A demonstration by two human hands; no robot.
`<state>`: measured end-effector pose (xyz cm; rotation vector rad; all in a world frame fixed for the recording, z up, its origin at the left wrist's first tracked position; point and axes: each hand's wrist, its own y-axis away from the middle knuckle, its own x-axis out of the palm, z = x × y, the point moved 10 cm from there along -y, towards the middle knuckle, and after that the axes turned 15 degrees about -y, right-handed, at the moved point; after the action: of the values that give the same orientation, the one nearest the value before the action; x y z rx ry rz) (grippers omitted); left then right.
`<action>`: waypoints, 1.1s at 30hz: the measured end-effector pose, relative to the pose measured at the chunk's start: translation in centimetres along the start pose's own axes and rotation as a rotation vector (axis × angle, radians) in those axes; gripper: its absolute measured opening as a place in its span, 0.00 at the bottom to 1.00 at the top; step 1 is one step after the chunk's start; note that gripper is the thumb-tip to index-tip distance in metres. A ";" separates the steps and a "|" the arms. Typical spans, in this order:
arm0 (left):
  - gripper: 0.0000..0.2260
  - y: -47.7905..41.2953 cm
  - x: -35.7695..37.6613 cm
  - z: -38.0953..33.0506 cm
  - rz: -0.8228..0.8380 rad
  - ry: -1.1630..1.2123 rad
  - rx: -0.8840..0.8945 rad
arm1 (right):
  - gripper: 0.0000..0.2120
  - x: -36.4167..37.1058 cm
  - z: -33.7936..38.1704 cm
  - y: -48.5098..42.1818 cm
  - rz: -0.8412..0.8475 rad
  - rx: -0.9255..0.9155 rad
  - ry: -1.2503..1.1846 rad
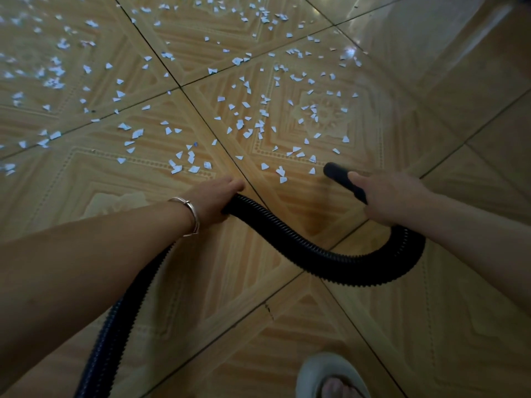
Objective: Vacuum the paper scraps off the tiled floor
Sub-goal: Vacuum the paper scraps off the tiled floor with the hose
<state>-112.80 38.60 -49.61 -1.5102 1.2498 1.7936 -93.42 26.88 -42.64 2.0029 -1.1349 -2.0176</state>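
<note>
Several small white paper scraps (pixel 244 130) lie scattered over the patterned tan tiled floor (pixel 258 326), thickest in the upper half of the view. A black ribbed vacuum hose (pixel 290 239) curves across the middle of the frame. My left hand (pixel 214 201), with a silver bracelet on its wrist, grips the hose near its bend. My right hand (pixel 385 193) grips the black nozzle tube (pixel 337 173), whose open end points up and left at the nearest scraps, a short way from them.
My foot in a pale slipper (pixel 330 377) stands at the bottom right. The hose runs off the bottom left under my left arm. The near floor holds no scraps. A darker shaded strip crosses the top right corner.
</note>
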 end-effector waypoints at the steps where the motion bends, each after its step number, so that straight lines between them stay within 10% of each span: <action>1: 0.16 0.4 -0.3 1.0 -0.023 0.053 -0.069 | 0.25 0.1 -0.2 -0.2 -0.002 -0.003 0.001; 6: 0.14 1.9 -1.0 2.7 -0.059 0.176 -0.180 | 0.26 0.5 -0.9 -0.7 -0.044 -0.045 -0.020; 17: 0.14 -1.0 -4.6 -2.8 -0.067 -0.398 0.157 | 0.30 0.7 4.7 -0.4 -0.070 -0.358 0.026; 33: 0.15 -1.7 -3.9 -1.2 0.026 -0.332 0.119 | 0.29 -2.5 3.0 -4.2 -0.081 -0.238 0.027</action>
<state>-109.75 39.12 -46.48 -1.0818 1.1886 1.8574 -93.96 32.53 -43.22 1.9784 -0.7774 -2.0446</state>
